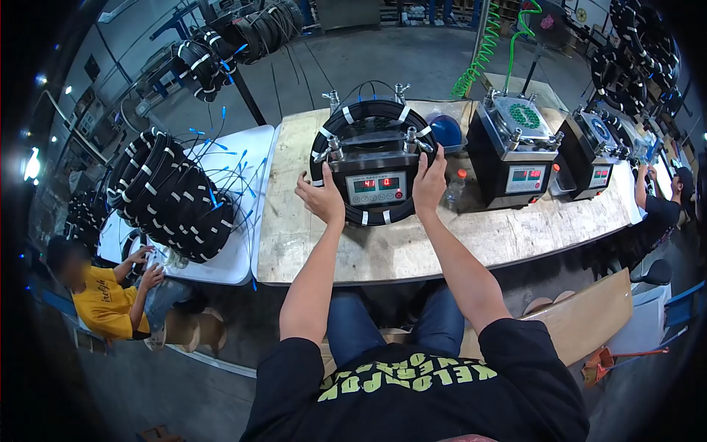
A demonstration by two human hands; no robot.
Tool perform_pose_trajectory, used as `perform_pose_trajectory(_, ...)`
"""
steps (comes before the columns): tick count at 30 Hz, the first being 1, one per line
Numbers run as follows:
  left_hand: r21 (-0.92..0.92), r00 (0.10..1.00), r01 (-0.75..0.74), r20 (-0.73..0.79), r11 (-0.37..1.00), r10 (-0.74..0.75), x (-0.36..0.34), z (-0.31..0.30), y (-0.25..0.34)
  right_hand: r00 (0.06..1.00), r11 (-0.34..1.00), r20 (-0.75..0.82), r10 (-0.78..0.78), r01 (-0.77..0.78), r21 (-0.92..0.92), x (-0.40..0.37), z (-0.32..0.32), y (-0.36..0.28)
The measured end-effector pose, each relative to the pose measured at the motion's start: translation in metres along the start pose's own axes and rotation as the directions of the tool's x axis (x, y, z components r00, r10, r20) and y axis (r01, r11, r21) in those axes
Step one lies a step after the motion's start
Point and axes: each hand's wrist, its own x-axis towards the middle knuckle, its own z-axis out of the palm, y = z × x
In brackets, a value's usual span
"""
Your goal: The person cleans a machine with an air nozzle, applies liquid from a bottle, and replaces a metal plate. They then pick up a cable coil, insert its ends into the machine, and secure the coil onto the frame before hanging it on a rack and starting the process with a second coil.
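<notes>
A coil of black cable with white ties stands around a metal machine whose front panel shows red digits. At the coil's left side is my left hand, its fingers bent against the cable. On the right side my right hand has its fingers and thumb around the coil's edge. Thin cable ends with blue tips rise behind the machine. The machine's lower part is partly hidden by the coil.
Left, a white table bears a big stack of black coils; a co-worker in yellow sits beside it. Right are a small bottle, a blue bowl, two similar machines and another person.
</notes>
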Motion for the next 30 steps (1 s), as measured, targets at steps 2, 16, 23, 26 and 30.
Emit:
perform_pose_trajectory(2, -0.03, 0.99, 0.054, 0.134, 0.998, -0.049, 0.004, -0.002, -0.003, 1.0, 0.999, -0.025, -0.018, 0.019, 0.026, 0.001, 0.003, 0.003)
perform_pose_trajectory(16, -0.151, 0.991, -0.043, 0.121, 0.988, 0.061, 0.006, -0.007, 0.004, 0.975, 0.928, 0.042, 0.22, -0.222, 0.3, -0.079, -0.003, -0.007)
perform_pose_trajectory(23, -0.218, 0.996, -0.002, 0.081, 0.976, 0.02, 0.003, -0.004, -0.001, 0.985, 0.943, 0.023, 0.172, -0.171, 0.286, -0.087, 0.007, 0.008)
perform_pose_trajectory(26, -0.303, 0.996, 0.048, 0.085, 0.952, -0.023, -0.002, 0.002, -0.009, 0.989, 0.944, -0.01, 0.149, -0.139, 0.298, -0.09, 0.008, 0.007)
perform_pose_trajectory(30, -0.434, 0.988, 0.15, 0.048, 0.888, -0.144, -0.051, 0.014, -0.033, 0.99, 0.947, 0.015, 0.144, -0.142, 0.287, -0.088, 0.006, 0.009)
